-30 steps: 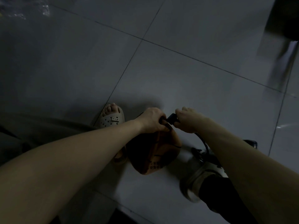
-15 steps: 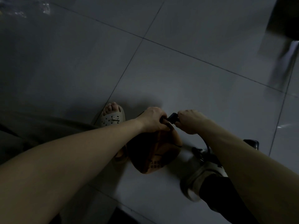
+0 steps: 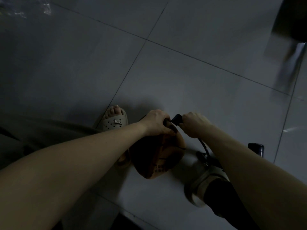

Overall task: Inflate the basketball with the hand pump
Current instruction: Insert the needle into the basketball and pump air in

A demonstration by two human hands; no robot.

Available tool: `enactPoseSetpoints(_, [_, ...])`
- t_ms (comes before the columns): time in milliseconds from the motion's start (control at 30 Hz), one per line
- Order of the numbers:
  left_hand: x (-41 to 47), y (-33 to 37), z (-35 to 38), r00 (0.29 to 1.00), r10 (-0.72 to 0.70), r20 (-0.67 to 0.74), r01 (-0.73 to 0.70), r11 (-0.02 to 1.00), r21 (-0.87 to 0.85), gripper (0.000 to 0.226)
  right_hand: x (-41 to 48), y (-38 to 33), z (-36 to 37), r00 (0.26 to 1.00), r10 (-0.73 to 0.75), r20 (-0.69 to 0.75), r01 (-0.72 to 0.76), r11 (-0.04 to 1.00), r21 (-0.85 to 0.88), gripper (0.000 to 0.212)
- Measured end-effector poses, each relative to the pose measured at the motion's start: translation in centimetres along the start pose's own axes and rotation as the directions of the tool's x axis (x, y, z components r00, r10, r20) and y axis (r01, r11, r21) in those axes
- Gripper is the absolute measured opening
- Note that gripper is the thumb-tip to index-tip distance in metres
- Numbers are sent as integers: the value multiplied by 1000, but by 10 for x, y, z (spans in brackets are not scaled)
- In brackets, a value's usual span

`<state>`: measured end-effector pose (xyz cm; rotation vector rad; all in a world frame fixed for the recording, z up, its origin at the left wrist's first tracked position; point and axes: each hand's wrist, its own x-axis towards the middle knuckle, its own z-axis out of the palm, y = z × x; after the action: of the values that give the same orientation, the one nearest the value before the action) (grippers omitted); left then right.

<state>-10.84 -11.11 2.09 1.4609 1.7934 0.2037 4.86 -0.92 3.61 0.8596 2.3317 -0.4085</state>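
Both left hand [image 3: 157,123] and right hand [image 3: 194,124] are clamped on pump handle [image 3: 177,119], axis laid between them | basketball [image 3: 157,156] found directly beneath left hand.

Floor tiles [image 3: 191,80] glossy, smooth; basketball [image 3: 159,156] matt, pebbled; sandal [image 3: 114,122] matt foam-like plastic.

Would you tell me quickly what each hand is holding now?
Left hand: grips the pump handle.
Right hand: grips the same handle.
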Motion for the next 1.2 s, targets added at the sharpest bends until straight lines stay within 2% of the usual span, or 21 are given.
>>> enactPoseSetpoints(133, [8, 2, 1, 997, -76, 3, 76, 997, -34, 52, -6, -3, 1, 999, 36, -36, -35, 999, 6, 30])
enactPoseSetpoints(267, [21, 9, -1, 975, -211, 63, 215, 974, -66, 35, -16, -5, -6, 997, 73, -39, -72, 997, 17, 33])
enactPoseSetpoints(433, [34, 14, -3, 946, -306, 106, 316, 944, -97, 21, -38, 10, -19, 995, 100, 12, -100, 992, 71, 30])
enactPoseSetpoints(500, [36, 16, -3, 935, -337, 110, 349, 929, -124, 25, -53, 19, -26, 992, 124, 9, -124, 988, 95, 29])
enactPoseSetpoints(600, [35, 21, -1, 917, -383, 115, 396, 910, -122, 33, -82, 32, -41, 968, 210, -141, -190, 971, 143, 27])
enactPoseSetpoints(700, [33, 31, -1, 909, -403, 106, 413, 905, -102, 36, -115, 48, -55, 862, 320, -394, -299, 947, 115, 27])
enactPoseSetpoints(767, [31, 36, -1, 902, -421, 92, 429, 899, -92, 40, -141, 55, -58, 778, 445, -444, -414, 894, 171, 34])
enactPoseSetpoints(800, [28, 39, 0, 899, -429, 84, 436, 896, -85, 42, -155, 57, -56, 744, 535, -400, -480, 845, 238, 42])
enactPoseSetpoints(833, [26, 41, 0, 897, -437, 74, 442, 894, -78, 43, -167, 57, -52, 722, 628, -292, -545, 775, 321, 56])
enactPoseSetpoints(900, [24, 42, 2, 895, -442, 52, 445, 894, -58, 44, -181, 54, -35, 687, 726, 16, -631, 586, 508, 79])
enactPoseSetpoints(933, [23, 41, 3, 898, -439, 36, 440, 897, -40, 44, -186, 50, -26, 675, 729, 113, -635, 496, 593, 78])
enactPoseSetpoints(967, [22, 41, 4, 897, -441, 24, 441, 897, -22, 43, -189, 47, -17, 672, 725, 152, -620, 439, 651, 69])
enactPoseSetpoints(1000, [21, 41, 6, 898, -439, 8, 440, 898, -4, 43, -190, 45, -10, 679, 722, 135, -596, 434, 675, 54])
enactPoseSetpoints(1067, [19, 41, 7, 899, -438, -8, 438, 899, 11, 42, -195, 41, -7, 683, 730, 37, -535, 464, 706, 23])
enactPoseSetpoints(1133, [15, 42, 6, 911, -412, -16, 412, 911, 23, 39, -202, 43, -23, 654, 750, -104, -438, 487, 756, 14])
enactPoseSetpoints(1200, [14, 43, 7, 926, -377, 0, 377, 926, 29, 36, -211, 48, -60, 561, 778, -283, -320, 520, 792, 10])
